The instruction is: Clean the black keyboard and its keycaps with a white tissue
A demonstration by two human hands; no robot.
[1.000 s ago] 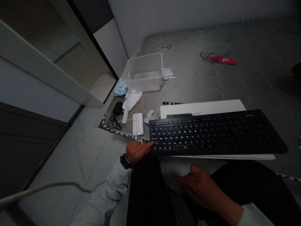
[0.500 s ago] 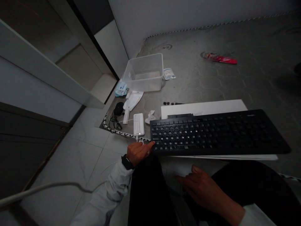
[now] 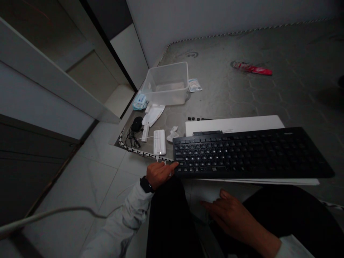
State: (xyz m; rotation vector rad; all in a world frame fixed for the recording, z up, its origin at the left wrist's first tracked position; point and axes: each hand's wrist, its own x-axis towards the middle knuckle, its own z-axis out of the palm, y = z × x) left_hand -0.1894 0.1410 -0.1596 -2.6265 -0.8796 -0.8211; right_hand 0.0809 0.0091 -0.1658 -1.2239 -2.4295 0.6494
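Note:
A black keyboard [image 3: 242,152] lies across a white box or board [image 3: 233,123], and several of its key spots look bare of caps. At its lower left corner is my left hand [image 3: 159,175], wearing a dark watch. Its index fingertip rests on the keyboard's edge while the other fingers curl below; their grip is partly hidden. Over my lap, in front of the keyboard, is my right hand [image 3: 228,213], apart from it, fingers partly stretched and holding nothing visible. Just beyond the left hand lies a white power bank [image 3: 159,142] with a cable plugged in.
Small black keycaps [image 3: 193,118] lie behind the keyboard. A clear plastic bin [image 3: 166,98] stands farther back. Nearby are a black mouse [image 3: 137,123], crumpled tissue [image 3: 173,134] and a blue packet [image 3: 139,102]. A red wrapper [image 3: 252,68] is farther right.
The whole view has shifted very slightly. Both hands and the keyboard keep their places.

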